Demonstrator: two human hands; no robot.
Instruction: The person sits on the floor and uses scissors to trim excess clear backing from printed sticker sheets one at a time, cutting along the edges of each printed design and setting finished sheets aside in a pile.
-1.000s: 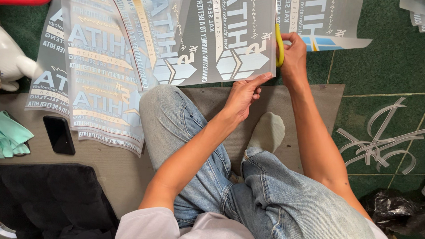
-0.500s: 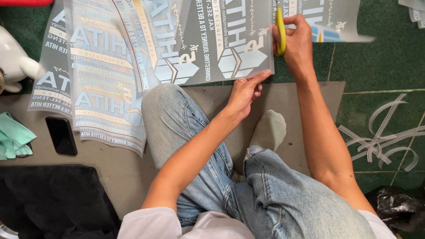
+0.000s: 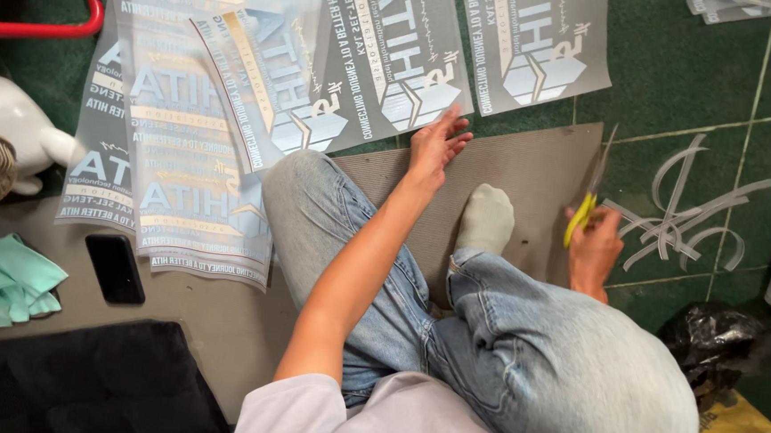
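Note:
My right hand (image 3: 594,248) grips yellow-handled scissors (image 3: 586,202), blades pointing up, beside my right knee over the edge of a brown corrugated mat (image 3: 531,176). My left hand (image 3: 436,143) lies flat with fingers spread on the lower edge of a grey printed film sheet (image 3: 386,60). A separate cut sheet (image 3: 539,43) lies just to the right of it on the green tiled floor. More overlapping printed film sheets (image 3: 185,142) spread to the left of my left knee.
A black phone (image 3: 115,268) and a teal cloth (image 3: 9,278) lie on the left. A white object (image 3: 12,122), red tube (image 3: 49,26), dark fabric (image 3: 81,385), black plastic bag (image 3: 726,340) and thin film offcuts (image 3: 680,217) surround me.
My right hand with the scissors came down from the sheet's top edge to beside my right knee. The right-hand piece now lies apart from the sheet under my left hand.

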